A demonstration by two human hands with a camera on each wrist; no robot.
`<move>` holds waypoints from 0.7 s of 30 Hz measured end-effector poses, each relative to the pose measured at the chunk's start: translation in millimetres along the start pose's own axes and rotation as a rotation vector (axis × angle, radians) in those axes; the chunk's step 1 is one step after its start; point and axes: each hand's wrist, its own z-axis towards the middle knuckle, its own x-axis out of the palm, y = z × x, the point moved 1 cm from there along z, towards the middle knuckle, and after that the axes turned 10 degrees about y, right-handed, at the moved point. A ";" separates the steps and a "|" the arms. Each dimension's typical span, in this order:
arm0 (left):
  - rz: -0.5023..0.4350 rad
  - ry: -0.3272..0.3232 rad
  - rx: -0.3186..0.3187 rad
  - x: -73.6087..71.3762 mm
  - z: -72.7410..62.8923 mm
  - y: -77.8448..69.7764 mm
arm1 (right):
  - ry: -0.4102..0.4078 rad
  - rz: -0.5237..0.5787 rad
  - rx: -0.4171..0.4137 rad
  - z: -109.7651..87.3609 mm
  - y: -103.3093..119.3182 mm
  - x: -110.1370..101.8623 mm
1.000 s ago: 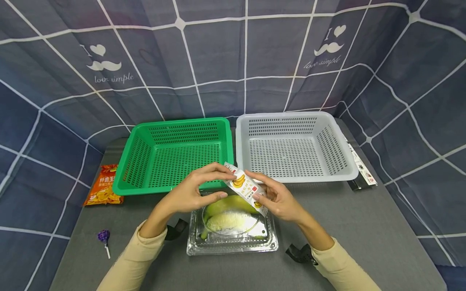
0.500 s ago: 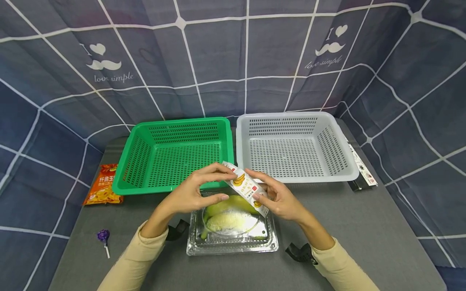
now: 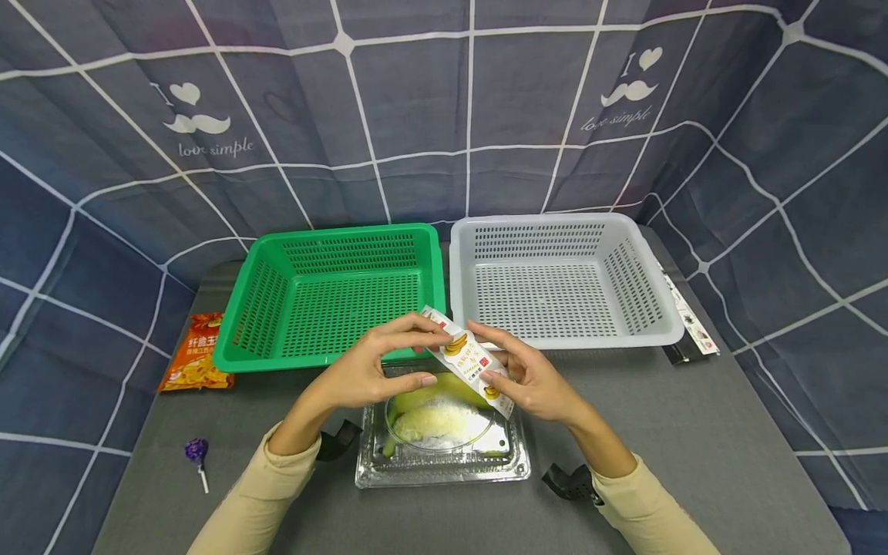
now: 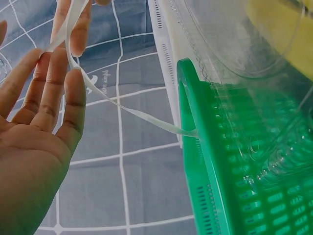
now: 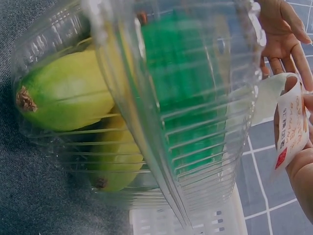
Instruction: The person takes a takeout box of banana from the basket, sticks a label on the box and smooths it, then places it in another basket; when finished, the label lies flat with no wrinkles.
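A white label strip (image 3: 472,362) printed with bananas slants between my hands in the head view. My right hand (image 3: 533,381) pinches its lower end. Against the upper end lie fingertips of my left hand (image 3: 364,362), its thumb apart from the strip. In the left wrist view the fingers of the left hand (image 4: 41,127) are fairly straight, a thin white strip at their tips. The right wrist view catches the label (image 5: 292,122) curling. Below it stands a clear plastic box (image 3: 442,475) with green-yellow fruit (image 3: 433,424), kind unclear. Whether its lid is latched cannot be told.
Behind the hands stand a green basket (image 3: 354,312) and, beside it, a white basket (image 3: 541,301). An orange snack bag (image 3: 197,358) and a purple lollipop (image 3: 197,451) lie left. A black-and-white package (image 3: 690,327) is at the right, partly hidden. A patterned curtain (image 3: 416,108) surrounds the table.
The label strip has tilted slightly in the fingers, its lower end now a little lower. Both hands stay almost where they were; the other things have not moved.
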 end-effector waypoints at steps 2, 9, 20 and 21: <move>-0.001 -0.005 0.003 -0.2 -0.5 0.0 | -0.001 0.002 -0.004 0.0 -0.3 0.3; -0.129 -0.043 0.034 -6.3 -7.5 -2.1 | -0.032 0.018 -0.051 0.6 -1.2 -0.6; -0.203 -0.019 0.029 -9.0 -11.8 -5.2 | -0.037 0.003 -0.063 1.6 -1.8 0.3; -0.221 -0.023 0.034 -10.0 -13.0 -6.0 | -0.043 -0.006 -0.057 1.1 -2.0 0.2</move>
